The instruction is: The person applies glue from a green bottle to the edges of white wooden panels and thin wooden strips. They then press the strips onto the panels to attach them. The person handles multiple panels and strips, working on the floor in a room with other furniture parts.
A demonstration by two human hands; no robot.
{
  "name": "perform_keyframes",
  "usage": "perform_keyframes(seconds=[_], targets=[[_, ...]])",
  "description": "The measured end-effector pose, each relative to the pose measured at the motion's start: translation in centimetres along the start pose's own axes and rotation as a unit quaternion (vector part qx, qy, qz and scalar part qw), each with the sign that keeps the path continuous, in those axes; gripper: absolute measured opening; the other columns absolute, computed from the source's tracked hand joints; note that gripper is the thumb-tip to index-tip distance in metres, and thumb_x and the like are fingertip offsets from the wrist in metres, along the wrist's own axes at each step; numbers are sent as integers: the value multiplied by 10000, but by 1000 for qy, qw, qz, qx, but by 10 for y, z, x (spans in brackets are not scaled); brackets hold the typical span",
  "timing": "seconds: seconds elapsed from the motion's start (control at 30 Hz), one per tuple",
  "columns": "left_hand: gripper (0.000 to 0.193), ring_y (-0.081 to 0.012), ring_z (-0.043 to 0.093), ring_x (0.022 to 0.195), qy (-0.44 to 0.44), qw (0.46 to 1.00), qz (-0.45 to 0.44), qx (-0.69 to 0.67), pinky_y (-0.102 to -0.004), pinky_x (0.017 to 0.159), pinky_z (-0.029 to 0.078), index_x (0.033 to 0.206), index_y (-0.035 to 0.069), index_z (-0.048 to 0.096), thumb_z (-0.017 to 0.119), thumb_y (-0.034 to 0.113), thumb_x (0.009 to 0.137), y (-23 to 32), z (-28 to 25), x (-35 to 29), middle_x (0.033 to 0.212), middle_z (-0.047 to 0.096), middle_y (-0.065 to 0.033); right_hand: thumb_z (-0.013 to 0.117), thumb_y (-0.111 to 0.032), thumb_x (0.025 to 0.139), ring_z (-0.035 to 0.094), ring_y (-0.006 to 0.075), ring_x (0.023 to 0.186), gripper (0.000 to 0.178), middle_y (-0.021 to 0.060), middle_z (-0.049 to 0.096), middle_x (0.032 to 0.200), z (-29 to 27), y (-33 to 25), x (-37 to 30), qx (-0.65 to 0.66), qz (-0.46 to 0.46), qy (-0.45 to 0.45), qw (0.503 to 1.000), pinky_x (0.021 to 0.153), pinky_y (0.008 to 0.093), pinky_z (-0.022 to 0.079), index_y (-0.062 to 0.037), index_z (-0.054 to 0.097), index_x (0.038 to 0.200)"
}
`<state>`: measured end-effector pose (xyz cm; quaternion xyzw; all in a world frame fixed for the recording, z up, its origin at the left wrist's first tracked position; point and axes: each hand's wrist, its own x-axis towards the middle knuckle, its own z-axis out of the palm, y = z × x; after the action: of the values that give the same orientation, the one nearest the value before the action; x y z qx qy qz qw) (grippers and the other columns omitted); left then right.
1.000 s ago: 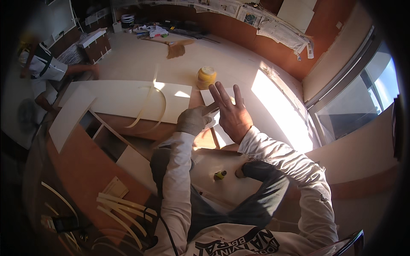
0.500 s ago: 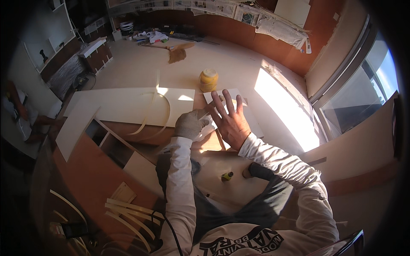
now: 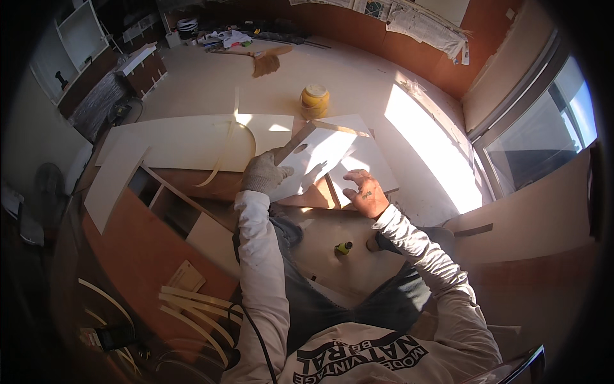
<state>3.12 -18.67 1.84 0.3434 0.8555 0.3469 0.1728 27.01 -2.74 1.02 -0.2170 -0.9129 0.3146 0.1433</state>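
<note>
My left hand [image 3: 263, 174], in a grey work glove, grips the left edge of a white panel [image 3: 323, 153] with wood-coloured edges, its thumb near the white face. The panel sits tilted in front of me, sunlight and finger shadows falling across it. My bare right hand [image 3: 367, 196] is beside the panel's lower right part, fingers bent and thumb apart, with nothing visible in them. Below the panel, a thin wooden divider [image 3: 333, 190] shows between the hands. A thin, pale edging strip [image 3: 225, 153] curls over the long white board [image 3: 182, 144] to the left.
A yellow tub [image 3: 314, 102] stands beyond the panel. A small dark-and-green bottle [image 3: 344, 248] is on the floor between my legs. Several pale strips [image 3: 195, 309] lie at lower left beside a brown board [image 3: 141, 256]. Farther off lies a broom [image 3: 265, 62]; a window [image 3: 534, 137] is at right.
The white panel has swung up, its broad face now showing. My left hand has shifted left; my right hand has dropped right, its raised fingers now bent. A person at far left is out of sight.
</note>
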Motion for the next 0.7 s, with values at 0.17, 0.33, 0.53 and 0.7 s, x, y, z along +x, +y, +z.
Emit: perform_keyframes(seconds=[0.17, 0.33, 0.53, 0.7], targets=[[469, -212, 658, 899, 0, 991, 44, -127, -324, 818, 503, 1144, 22, 646, 801, 129, 715, -17, -10, -11, 970, 702, -109, 686, -170, 821, 578, 384, 1106, 353, 233, 620, 1143, 27, 70, -32, 29, 59, -91, 994, 942, 426, 470, 42, 641, 1100], [553, -192, 617, 957, 12, 982, -6, -188, -311, 863, 486, 1216, 13, 606, 808, 38, 701, -15, -18, -7, 1062, 675, -88, 704, -216, 821, 634, 357, 1031, 373, 224, 653, 1091, 22, 91, -48, -14, 153, -129, 980, 906, 406, 499, -5, 655, 1124], [601, -214, 633, 958, 78, 986, 58, -132, -331, 868, 494, 1221, -15, 593, 836, 134, 692, -18, -3, 11, 1075, 676, -120, 685, -205, 829, 636, 357, 1039, 395, 226, 647, 1117, 39, 131, -49, 15, 173, -84, 981, 899, 406, 504, 3, 630, 1161], [572, -189, 606, 950, 40, 989, 37, -138, -313, 877, 483, 1233, -26, 579, 817, 88, 726, -38, -4, 7, 1079, 661, -78, 672, -196, 839, 564, 377, 1136, 386, 219, 622, 1153, 64, 120, -24, 5, 110, -74, 991, 977, 425, 454, 8, 624, 1163]])
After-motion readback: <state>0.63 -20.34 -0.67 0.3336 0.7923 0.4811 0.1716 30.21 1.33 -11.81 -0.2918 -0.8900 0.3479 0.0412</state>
